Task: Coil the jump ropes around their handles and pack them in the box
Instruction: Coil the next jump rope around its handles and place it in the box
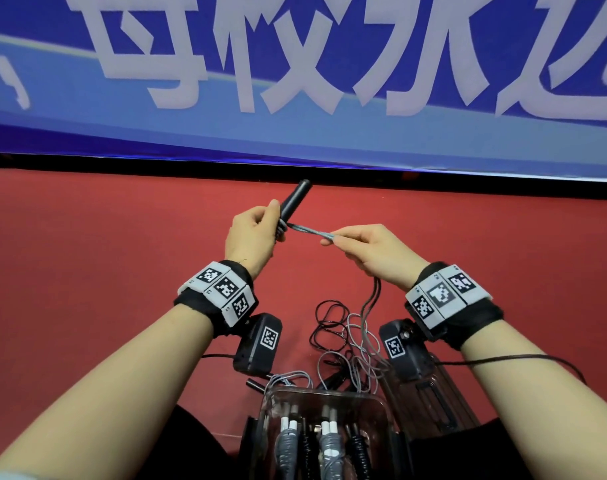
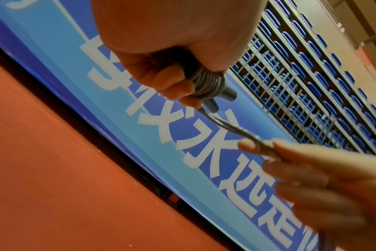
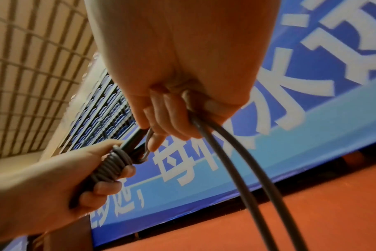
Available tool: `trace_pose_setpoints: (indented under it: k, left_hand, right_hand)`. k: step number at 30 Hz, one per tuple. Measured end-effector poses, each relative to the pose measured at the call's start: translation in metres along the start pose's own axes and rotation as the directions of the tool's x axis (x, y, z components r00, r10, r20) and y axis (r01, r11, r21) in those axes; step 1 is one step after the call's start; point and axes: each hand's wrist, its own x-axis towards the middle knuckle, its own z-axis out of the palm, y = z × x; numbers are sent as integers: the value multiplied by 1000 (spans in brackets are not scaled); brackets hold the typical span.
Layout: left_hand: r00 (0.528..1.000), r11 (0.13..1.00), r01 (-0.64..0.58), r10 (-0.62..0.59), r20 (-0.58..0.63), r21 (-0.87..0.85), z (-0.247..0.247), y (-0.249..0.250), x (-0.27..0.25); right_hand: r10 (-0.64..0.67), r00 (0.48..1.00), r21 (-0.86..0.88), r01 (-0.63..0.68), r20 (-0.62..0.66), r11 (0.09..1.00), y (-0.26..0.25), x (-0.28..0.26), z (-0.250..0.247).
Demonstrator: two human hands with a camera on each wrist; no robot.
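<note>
My left hand [image 1: 269,225] grips a pair of black handles [image 1: 294,199] held upright and tilted right, with grey rope coiled [image 2: 206,84] round their lower part. A doubled grey rope [image 1: 307,231] runs taut from the coil to my right hand [image 1: 335,242], which pinches it between thumb and fingers. From the right hand [image 3: 172,118] two strands [image 3: 236,169] hang down to a loose tangle [image 1: 359,344] on the floor. A clear plastic box [image 1: 387,420] near my knees holds several coiled ropes [image 1: 328,445].
Red floor [image 1: 87,271] stretches ahead to a blue banner [image 1: 295,133] along a black base. A loose black rope [image 1: 329,317] and a black handle [image 1: 257,384] lie in front of the box. A clear lid [image 1: 433,396] sits to the box's right.
</note>
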Motion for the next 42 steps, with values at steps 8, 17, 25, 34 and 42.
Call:
trace_pose_setpoints:
  k: [8,17,25,34,42]
  left_hand:
    - [970,685,-221,226,86,694,8,-2,-9]
    - [900,533,-435,228,371,726,12,0,-20]
    - [832,784,-407,107,545,468,10,8,-32]
    - [794,939,-304,157,588,160,9,18,-35]
    - [844,961,-275,226,486,31,8,30,-34]
  right_hand:
    - [-311,949,-348,273,-58,897,-18,-8,10]
    - [-279,953,-429,206,-116,880,-3,0,-2]
    - [-192,975,-308,151,-109,939,0,0,-22]
    - [-1,999,15,1,-35,1000,6,3,-28]
    - [165,986,156,-166,19,974,25,3,-20]
